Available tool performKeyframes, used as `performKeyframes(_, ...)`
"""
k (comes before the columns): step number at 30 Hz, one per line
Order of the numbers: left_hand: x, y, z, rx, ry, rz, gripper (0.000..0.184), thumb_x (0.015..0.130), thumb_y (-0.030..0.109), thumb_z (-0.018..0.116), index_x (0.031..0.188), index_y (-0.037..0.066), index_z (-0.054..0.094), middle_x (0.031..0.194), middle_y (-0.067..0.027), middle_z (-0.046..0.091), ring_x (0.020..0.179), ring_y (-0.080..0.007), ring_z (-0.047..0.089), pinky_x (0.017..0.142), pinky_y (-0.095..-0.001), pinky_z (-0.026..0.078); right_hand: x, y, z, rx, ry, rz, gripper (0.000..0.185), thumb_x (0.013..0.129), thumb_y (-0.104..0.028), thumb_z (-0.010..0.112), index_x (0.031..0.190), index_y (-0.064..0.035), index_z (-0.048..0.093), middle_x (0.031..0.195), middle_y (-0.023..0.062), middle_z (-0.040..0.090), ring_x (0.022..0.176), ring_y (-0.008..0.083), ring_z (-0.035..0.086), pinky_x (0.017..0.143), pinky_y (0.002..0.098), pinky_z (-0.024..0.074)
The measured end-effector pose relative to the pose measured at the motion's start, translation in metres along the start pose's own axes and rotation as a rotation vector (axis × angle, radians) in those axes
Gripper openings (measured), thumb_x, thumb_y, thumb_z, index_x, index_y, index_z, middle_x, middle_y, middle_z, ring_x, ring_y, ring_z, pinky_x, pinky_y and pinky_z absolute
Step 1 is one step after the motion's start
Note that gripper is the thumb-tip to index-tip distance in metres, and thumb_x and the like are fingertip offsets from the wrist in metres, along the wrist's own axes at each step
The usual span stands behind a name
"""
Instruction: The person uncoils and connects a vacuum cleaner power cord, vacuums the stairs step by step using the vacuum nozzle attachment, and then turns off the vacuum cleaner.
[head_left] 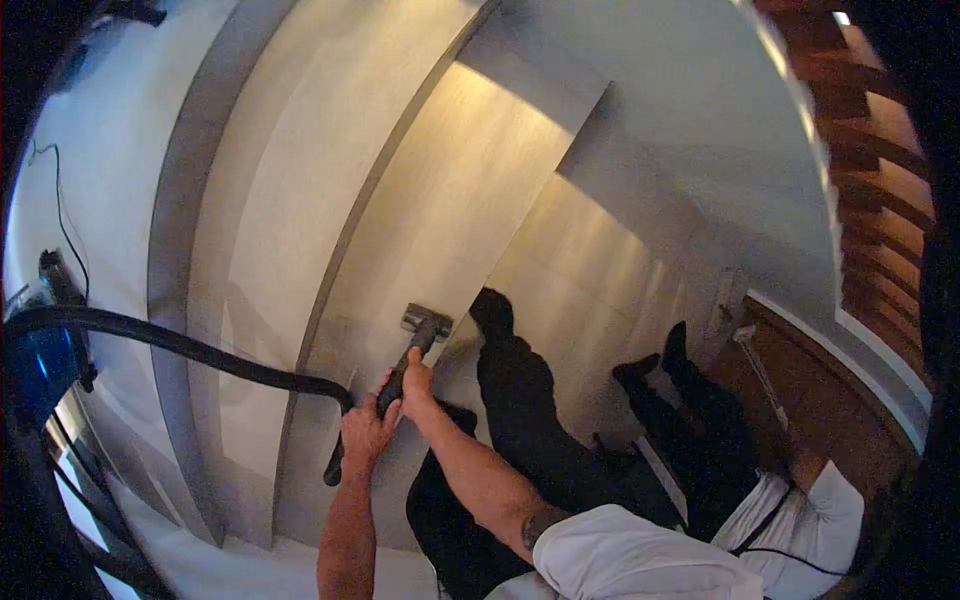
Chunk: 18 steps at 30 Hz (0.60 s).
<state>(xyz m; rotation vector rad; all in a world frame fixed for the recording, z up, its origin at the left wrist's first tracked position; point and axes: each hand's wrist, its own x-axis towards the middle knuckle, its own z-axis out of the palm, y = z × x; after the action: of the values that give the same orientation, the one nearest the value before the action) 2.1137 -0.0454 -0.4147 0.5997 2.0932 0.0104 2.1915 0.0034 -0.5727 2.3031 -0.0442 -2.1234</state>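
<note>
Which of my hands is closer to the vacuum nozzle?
Your right hand, on the dark handle just behind the nozzle; your left hand sits farther back, beside the hose.

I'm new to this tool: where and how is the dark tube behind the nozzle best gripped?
Likely its middle, wrapped from the near side: the dark tube is slim and slants back from the broad nozzle at its far end.
</note>
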Motion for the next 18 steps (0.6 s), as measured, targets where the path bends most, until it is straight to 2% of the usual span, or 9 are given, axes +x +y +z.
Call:
performKeyframes(1, 0.015, 0.024, -0.018, 0.009, -0.021, 0.021, 0.046, 0.088, 0.047, 0.057, 0.107, 0.005, 0.059, 0.073, -0.0257, 0.065, 0.066, -0.0436, 0.064, 0.061, -0.0517, 0.051, -0.011, -0.028, 0.002, 0.064, -0.045, 0.034, 0.052, 0.092, -0.054, 0.050, 0.085, -0.0028, 0.049, 0.063, 0.0131, 0.054, 0.049, 0.0290, 0.055, 0.048, 0.0465, 0.0505)
performKeyframes(3, 0.034, 0.066, -0.036, 0.006, 0.009, 0.064, 0.048, 0.088, 0.049, 0.056, 0.106, 0.005, 0.061, 0.074, -0.0256, 0.065, 0.069, -0.0435, 0.065, 0.064, -0.0520, 0.051, -0.048, -0.096, 0.019, 0.132, -0.086, 0.052, 0.052, 0.093, -0.053, 0.050, 0.084, -0.0016, 0.050, 0.063, 0.0138, 0.054, 0.049, 0.0291, 0.055, 0.049, 0.0462, 0.0510)
performKeyframes(5, 0.042, 0.093, -0.042, 0.027, 0.077, 0.064, 0.049, 0.088, 0.049, 0.056, 0.113, 0.008, 0.060, 0.076, -0.0253, 0.066, 0.073, -0.0433, 0.065, 0.066, -0.0519, 0.051, -0.059, -0.130, 0.027, -0.072, 0.144, -0.196, 0.055, 0.092, -0.054, 0.051, 0.083, 0.0003, 0.051, 0.063, 0.0154, 0.056, 0.050, 0.0303, 0.057, 0.050, 0.0468, 0.0518)
performKeyframes(6, 0.040, 0.106, -0.050, 0.021, 0.088, 0.076, 0.049, 0.088, 0.049, 0.056, 0.113, 0.008, 0.060, 0.076, -0.0253, 0.066, 0.073, -0.0433, 0.065, 0.066, -0.0519, 0.051, -0.051, -0.135, 0.024, -0.070, 0.140, -0.213, 0.055, 0.092, -0.054, 0.051, 0.083, 0.0003, 0.051, 0.063, 0.0154, 0.056, 0.050, 0.0303, 0.057, 0.050, 0.0468, 0.0518)
performKeyframes(8, 0.026, 0.116, -0.058, -0.018, 0.126, 0.024, 0.051, 0.088, 0.049, 0.056, 0.121, 0.010, 0.057, 0.079, -0.0254, 0.066, 0.075, -0.0432, 0.065, 0.067, -0.0516, 0.051, -0.024, -0.134, 0.014, -0.146, -0.001, -0.174, 0.050, 0.093, -0.049, 0.054, 0.086, 0.0005, 0.052, 0.067, 0.0164, 0.060, 0.052, 0.0305, 0.059, 0.051, 0.0462, 0.0524)
performKeyframes(11, 0.045, 0.123, -0.055, -0.065, 0.171, 0.047, 0.050, 0.088, 0.048, 0.056, 0.126, 0.015, 0.057, 0.080, -0.0265, 0.066, 0.074, -0.0451, 0.064, 0.068, -0.0522, 0.051, -0.091, -0.171, 0.035, -0.045, -0.148, -0.206, 0.045, 0.093, -0.044, 0.057, 0.087, 0.0002, 0.052, 0.071, 0.0168, 0.062, 0.054, 0.0298, 0.061, 0.050, 0.0438, 0.0525)
performKeyframes(15, 0.043, 0.093, -0.037, -0.160, 0.138, 0.099, 0.050, 0.088, 0.047, 0.056, 0.125, 0.013, 0.057, 0.077, -0.0263, 0.065, 0.073, -0.0439, 0.065, 0.067, -0.0519, 0.051, -0.054, -0.134, 0.024, -0.139, -0.044, -0.284, 0.041, 0.089, -0.040, 0.061, 0.082, 0.0003, 0.057, 0.065, 0.0121, 0.060, 0.051, 0.0253, 0.059, 0.046, 0.0390, 0.0477)
performKeyframes(17, 0.026, 0.083, -0.031, -0.159, 0.129, 0.065, 0.051, 0.089, 0.048, 0.054, 0.122, 0.010, 0.056, 0.078, -0.0261, 0.066, 0.075, -0.0438, 0.065, 0.069, -0.0517, 0.052, -0.085, -0.127, 0.027, -0.160, -0.005, -0.205, 0.040, 0.089, -0.039, 0.061, 0.084, 0.0010, 0.060, 0.065, 0.0109, 0.060, 0.055, 0.0251, 0.060, 0.052, 0.0393, 0.0489)
performKeyframes(18, 0.022, 0.085, -0.028, -0.165, 0.123, 0.062, 0.051, 0.089, 0.048, 0.054, 0.122, 0.010, 0.056, 0.078, -0.0261, 0.066, 0.075, -0.0438, 0.065, 0.069, -0.0517, 0.052, -0.070, -0.110, 0.019, -0.217, -0.011, -0.299, 0.039, 0.090, -0.038, 0.060, 0.085, -0.0001, 0.056, 0.064, 0.0109, 0.058, 0.051, 0.0244, 0.058, 0.047, 0.0389, 0.0486)
